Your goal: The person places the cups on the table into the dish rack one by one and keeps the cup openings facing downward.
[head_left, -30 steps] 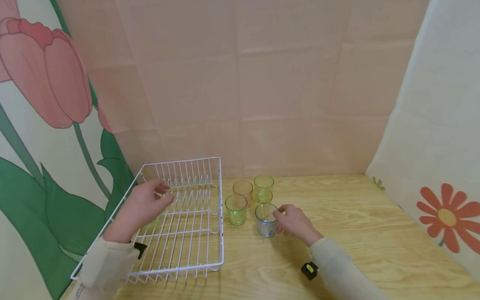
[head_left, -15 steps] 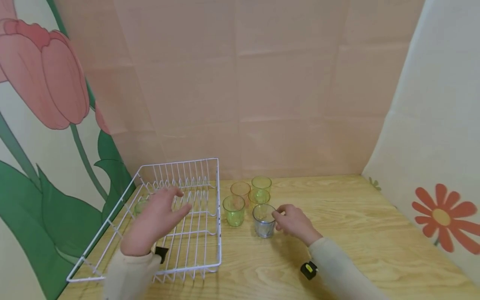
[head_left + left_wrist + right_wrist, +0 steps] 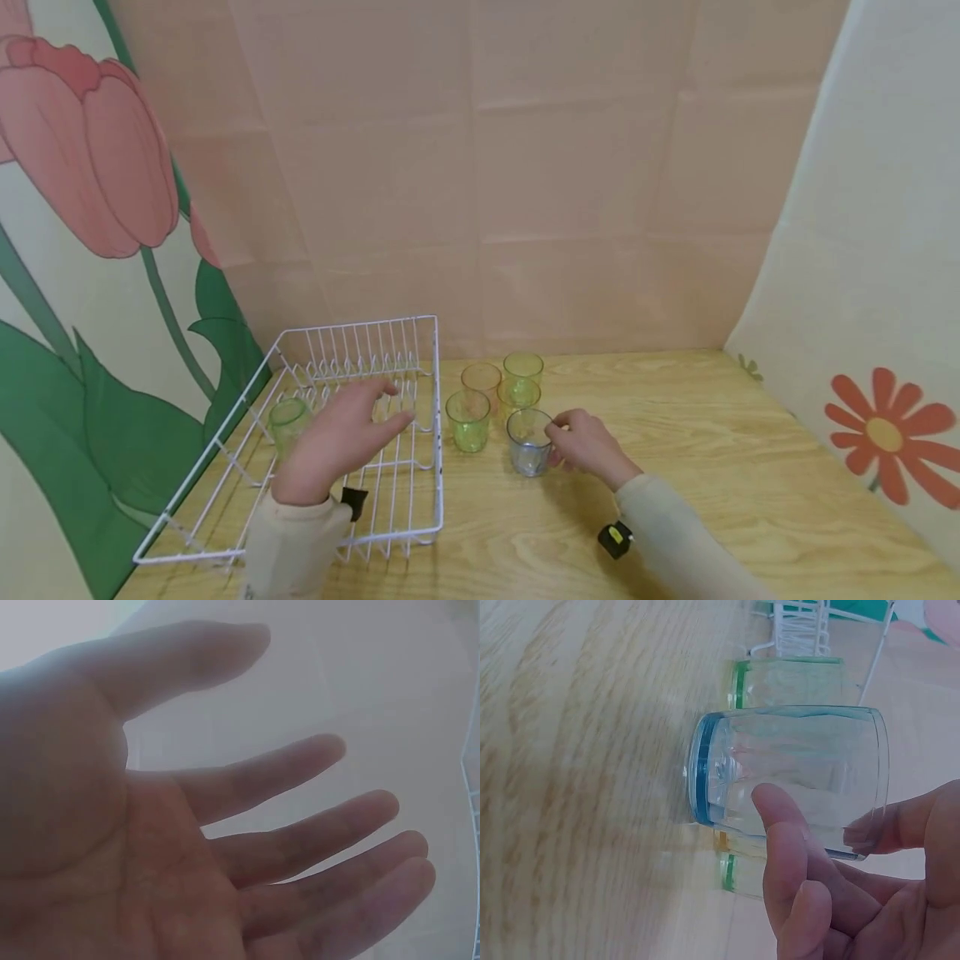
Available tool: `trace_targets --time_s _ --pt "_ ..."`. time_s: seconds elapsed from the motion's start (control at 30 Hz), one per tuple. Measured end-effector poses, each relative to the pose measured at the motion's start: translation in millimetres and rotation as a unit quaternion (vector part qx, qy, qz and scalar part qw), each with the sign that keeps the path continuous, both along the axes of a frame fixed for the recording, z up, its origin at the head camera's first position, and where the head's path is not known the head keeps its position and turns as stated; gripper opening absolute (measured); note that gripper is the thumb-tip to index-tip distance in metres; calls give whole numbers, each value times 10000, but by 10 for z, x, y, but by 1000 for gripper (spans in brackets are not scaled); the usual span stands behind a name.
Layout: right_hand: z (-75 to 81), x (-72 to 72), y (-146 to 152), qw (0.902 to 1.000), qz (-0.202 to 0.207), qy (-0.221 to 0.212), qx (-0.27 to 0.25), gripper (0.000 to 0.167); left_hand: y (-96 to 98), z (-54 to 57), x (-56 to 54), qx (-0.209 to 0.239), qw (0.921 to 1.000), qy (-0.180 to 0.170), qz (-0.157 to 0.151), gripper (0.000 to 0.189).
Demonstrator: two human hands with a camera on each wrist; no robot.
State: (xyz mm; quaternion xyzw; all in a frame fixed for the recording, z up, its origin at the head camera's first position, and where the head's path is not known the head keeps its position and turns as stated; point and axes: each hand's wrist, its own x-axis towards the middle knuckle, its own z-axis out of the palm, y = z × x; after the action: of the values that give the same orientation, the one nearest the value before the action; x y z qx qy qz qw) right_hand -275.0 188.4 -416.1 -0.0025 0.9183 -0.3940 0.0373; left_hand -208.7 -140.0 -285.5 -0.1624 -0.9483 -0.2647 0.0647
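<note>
Blue-tinted glass [image 3: 529, 457] is standing upright on the table [image 3: 675, 442], right of the white wire rack [image 3: 440, 492], and the right hand [image 3: 588, 450] is pinching its rim between thumb and fingers. Good handling is probably calling for a firm but gentle pinch and a level lift, steering clear of the green glass [image 3: 469, 435] beside it and the yellow glass [image 3: 519, 396] behind. The left hand [image 3: 341, 442] is hovering over the rack, holding nothing, thumb and fingers apart. Clear walls are showing a thin rim above a deeper blue base.
</note>
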Motion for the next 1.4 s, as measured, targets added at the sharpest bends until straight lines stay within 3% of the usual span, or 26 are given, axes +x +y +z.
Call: trace_targets --time_s 0.33,0.53,0.83,1.1,1.4 --pt "161 84 -61 9995 85 299 -47 36 95 56 20 564 9978 -298 177 46" --pt "327 169 -157 9989 158 411 -156 38 146 27 -6 731 9962 -374 300 47" --pt "551 290 -267 9967 258 726 -274 42 338 -148 -103 898 9945 -474 -237 48" --pt "742 379 -410 9932 303 1021 -472 38 494 -175 -149 973 9926 -550 -475 53" --pt "890 463 -539 9898 287 1323 -448 34 566 -191 -184 1410 9816 -955 -869 53"
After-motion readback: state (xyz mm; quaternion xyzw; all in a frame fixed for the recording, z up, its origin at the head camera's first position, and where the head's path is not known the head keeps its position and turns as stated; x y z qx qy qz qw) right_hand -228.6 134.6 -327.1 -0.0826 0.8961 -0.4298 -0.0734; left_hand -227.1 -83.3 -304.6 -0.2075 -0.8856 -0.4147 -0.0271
